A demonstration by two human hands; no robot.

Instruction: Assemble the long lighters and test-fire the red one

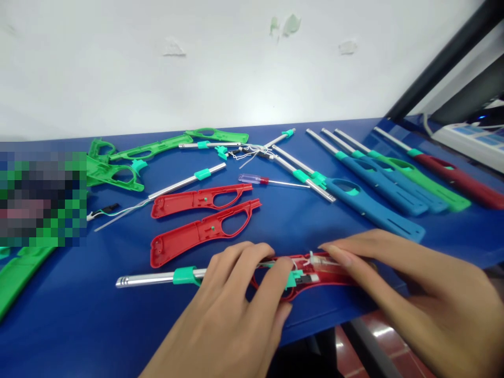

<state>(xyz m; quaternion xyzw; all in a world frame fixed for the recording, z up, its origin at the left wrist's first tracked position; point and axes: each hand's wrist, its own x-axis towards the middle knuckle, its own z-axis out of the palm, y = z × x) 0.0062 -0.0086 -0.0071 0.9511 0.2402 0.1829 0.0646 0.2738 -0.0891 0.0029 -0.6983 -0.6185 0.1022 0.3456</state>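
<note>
A red lighter shell (315, 277) with white wires and a green trigger piece lies near the front edge of the blue table (79, 325). A metal tube (149, 279) with a green collar sticks out of it to the left. My left hand (232, 310) rests on the shell's left part, fingers curled down and pinching at the green piece. My right hand (417, 294) lies over the shell's right part, fingertips pressing near the wires.
Two empty red shell halves (200, 215) lie just beyond my hands. Green shells (118, 163) sit at the back left, loose tubes and a small screwdriver (268, 181) in the middle. Several finished blue, green and red lighters (394, 178) lie at the right. A blurred patch covers the left edge.
</note>
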